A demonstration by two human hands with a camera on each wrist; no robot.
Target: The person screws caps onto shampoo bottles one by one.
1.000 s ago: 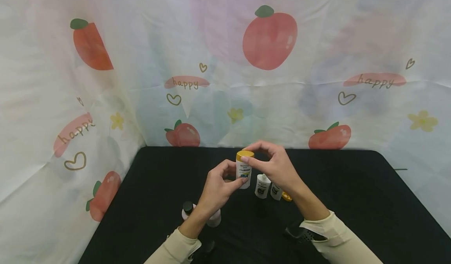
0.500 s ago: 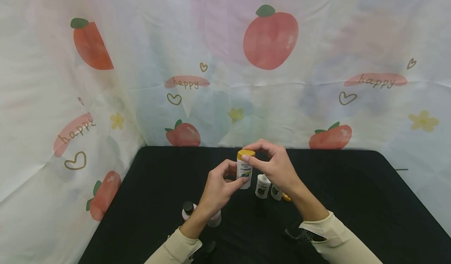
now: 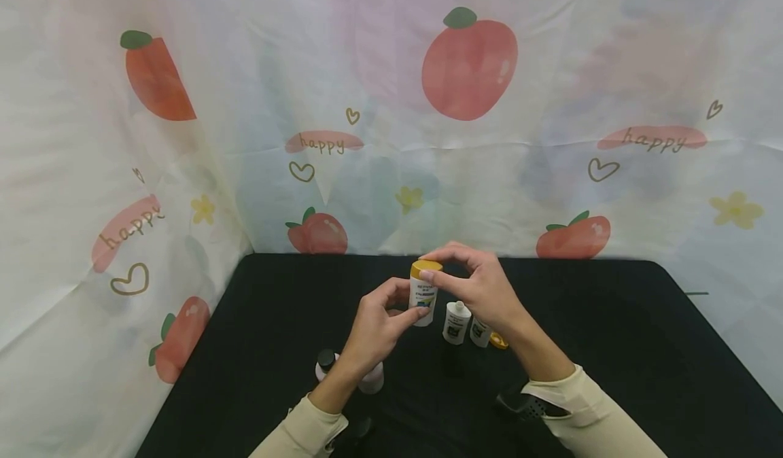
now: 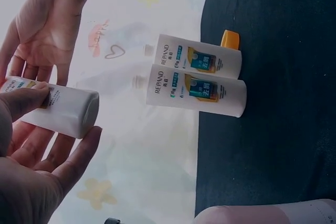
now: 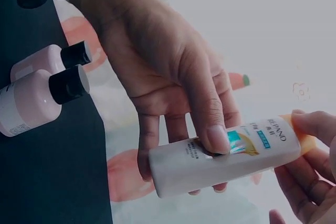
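A white shampoo bottle point(image 3: 422, 302) with a yellow cap point(image 3: 425, 268) is held upright above the black table. My left hand point(image 3: 376, 321) grips its body, thumb across the front label, as the right wrist view also shows. My right hand point(image 3: 480, 288) pinches the yellow cap between thumb and fingers from the right. Just right of the held bottle stand two similar white bottles point(image 4: 197, 90), side by side, their narrow white necks uncapped. Beside them lies a loose yellow cap point(image 4: 230, 39).
Two pink bottles with black caps point(image 5: 68, 85) stand near my left forearm, partly behind it in the head view. The black table point(image 3: 612, 349) ends at a printed fabric backdrop point(image 3: 379, 71) at the back and left.
Both hands keep their hold on the bottle and its cap. The bottle shifts only very slightly; the other bottles stay in place.
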